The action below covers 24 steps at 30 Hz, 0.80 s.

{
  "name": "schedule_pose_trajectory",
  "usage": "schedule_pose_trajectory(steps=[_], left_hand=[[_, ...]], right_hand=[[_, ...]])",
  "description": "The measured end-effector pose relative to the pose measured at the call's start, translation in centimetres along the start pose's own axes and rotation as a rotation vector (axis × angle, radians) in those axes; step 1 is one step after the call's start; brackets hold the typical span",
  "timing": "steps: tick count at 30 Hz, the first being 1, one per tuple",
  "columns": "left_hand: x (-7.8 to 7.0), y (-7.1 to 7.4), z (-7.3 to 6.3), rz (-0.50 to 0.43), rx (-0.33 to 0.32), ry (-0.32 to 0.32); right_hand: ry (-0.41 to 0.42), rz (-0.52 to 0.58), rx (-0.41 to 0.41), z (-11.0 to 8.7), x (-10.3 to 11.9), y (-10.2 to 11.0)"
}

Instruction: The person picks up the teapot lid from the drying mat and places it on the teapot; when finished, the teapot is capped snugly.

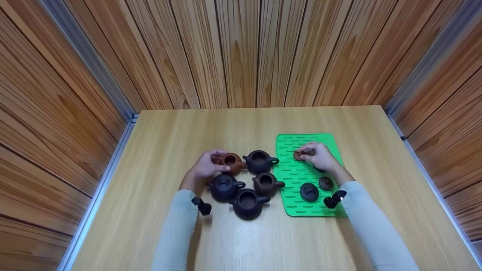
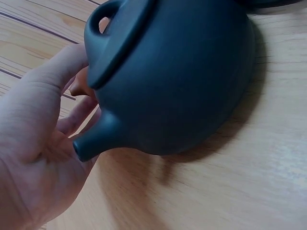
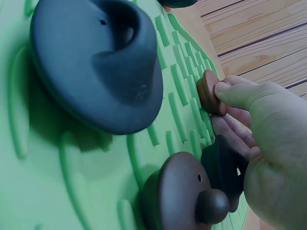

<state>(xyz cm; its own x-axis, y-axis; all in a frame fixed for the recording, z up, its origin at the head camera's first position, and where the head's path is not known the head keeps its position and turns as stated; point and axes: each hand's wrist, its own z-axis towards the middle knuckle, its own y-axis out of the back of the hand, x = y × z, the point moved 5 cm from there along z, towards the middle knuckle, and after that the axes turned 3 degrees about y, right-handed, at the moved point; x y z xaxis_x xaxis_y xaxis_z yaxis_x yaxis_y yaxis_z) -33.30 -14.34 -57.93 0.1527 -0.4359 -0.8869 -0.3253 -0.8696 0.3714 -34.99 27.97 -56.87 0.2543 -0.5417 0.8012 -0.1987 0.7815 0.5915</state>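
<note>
Reddish-brown lid [image 1: 296, 156] right of centre, and the right hand [image 1: 321, 156] pinches it over the green mat [image 1: 290, 205] while the left hand [image 1: 206, 165] grips the orange-brown teapot [image 1: 235, 166] mid-frame: lid pick-up, seemingly, calling for a careful lift

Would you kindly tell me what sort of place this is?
Probably a panelled work booth, judging by the brown plank-patterned walls, grey metal corner strips and pale wood-grain tabletop.

Head view looks down over the table [image 1: 131, 188]; wrist views sit close.
</note>
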Motion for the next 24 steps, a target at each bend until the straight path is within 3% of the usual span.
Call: schedule_pose_trajectory(steps=[8,24], left_hand=[[-0.1,0.0,-0.1,0.009,-0.002,-0.025],[-0.1,0.0,-0.2,0.006,-0.005,-0.045]], right_hand=[[-0.023,-0.024,0.001,0.0,-0.1,0.2],[0.034,-0.029,-0.049,0.2,1.3,0.8]])
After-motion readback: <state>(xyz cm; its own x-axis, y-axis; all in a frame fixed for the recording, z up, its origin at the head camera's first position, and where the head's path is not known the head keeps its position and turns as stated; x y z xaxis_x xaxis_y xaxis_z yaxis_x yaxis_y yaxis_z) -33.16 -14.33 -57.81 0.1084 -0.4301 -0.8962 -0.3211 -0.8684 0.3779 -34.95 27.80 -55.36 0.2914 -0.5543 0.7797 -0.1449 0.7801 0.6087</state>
